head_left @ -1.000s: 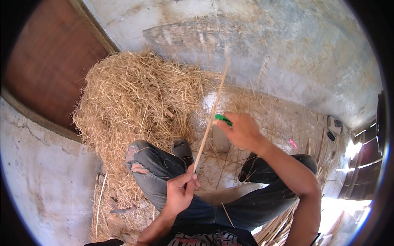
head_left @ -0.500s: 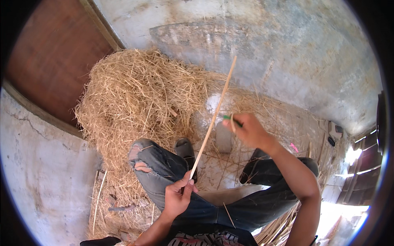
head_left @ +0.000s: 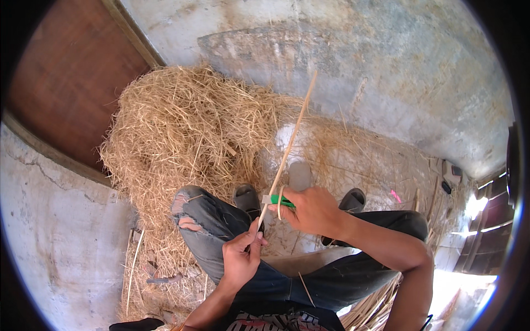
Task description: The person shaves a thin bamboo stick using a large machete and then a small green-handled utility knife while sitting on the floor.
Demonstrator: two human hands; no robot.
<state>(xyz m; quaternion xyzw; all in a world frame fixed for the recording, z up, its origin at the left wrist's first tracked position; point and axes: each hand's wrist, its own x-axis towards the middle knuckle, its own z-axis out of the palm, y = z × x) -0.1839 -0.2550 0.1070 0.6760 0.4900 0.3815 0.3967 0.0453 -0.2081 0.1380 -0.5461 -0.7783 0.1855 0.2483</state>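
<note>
A long, thin, pale strip of wood or bamboo point(head_left: 295, 129) slants up and away from my lap. Its near end is pinched in my left hand point(head_left: 242, 255). My right hand point(head_left: 316, 209) grips a green utility knife point(head_left: 284, 202) whose broad metal blade lies against the strip, a short way above the left fingers. A thin tan loop hangs around the right hand's fingers by the knife. The lowest tip of the strip is hidden by the left hand.
A big heap of wood shavings point(head_left: 193, 121) lies ahead to the left, by a wall. A grey stone block point(head_left: 300, 175) sits on the floor between my feet. Split sticks point(head_left: 364, 309) lie beside my right thigh. A pink scrap point(head_left: 395, 196) is at right.
My right hand has come down and toward me with the knife, from beside the strip's middle to its lower part. The blade now meets the strip. My left hand has hardly moved.
</note>
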